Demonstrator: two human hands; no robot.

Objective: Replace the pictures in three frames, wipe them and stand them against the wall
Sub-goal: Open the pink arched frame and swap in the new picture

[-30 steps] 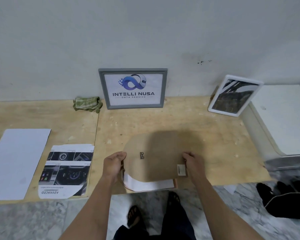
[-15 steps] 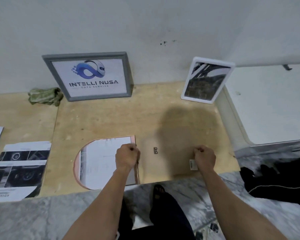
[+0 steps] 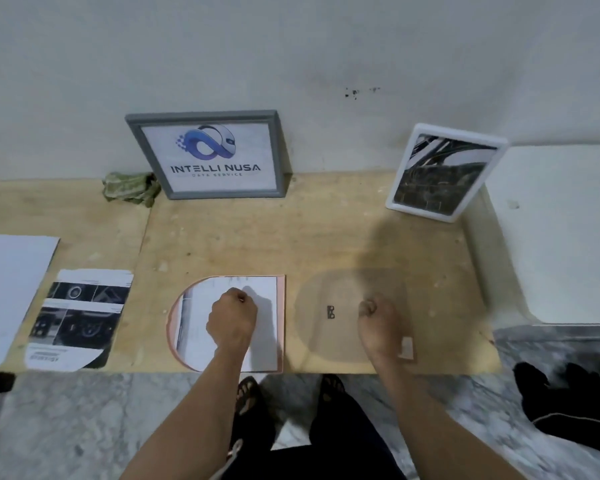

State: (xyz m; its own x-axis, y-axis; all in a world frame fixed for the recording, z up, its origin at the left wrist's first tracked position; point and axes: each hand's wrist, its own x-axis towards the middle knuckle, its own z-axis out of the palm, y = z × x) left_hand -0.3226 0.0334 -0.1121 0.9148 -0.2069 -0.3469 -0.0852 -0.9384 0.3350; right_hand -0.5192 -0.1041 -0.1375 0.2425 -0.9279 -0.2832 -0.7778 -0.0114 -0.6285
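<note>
A pink arch-shaped frame (image 3: 282,306) lies face down at the table's near edge, its back uncovered, with a white picture sheet (image 3: 201,306) inside. My left hand (image 3: 232,318) sits on that sheet, fingers curled; no grip on the sheet shows. To the right lies the brown arch-shaped backing board (image 3: 321,336), flat on the table. My right hand (image 3: 378,325) rests on its middle with fingers curled. A grey frame (image 3: 207,154) with a logo picture and a white frame (image 3: 444,173) with a dark picture lean against the wall.
A green cloth (image 3: 130,188) lies beside the grey frame. A printed arch-shaped picture (image 3: 78,318) and a blank white sheet (image 3: 11,292) lie on the left of the wooden table (image 3: 326,237). A white box (image 3: 561,233) borders the right side. Dark fabric (image 3: 568,400) is on the floor.
The backing board came off the pink frame and was moved right, down onto the table. My left hand moved from the frame's edge onto the uncovered white sheet.
</note>
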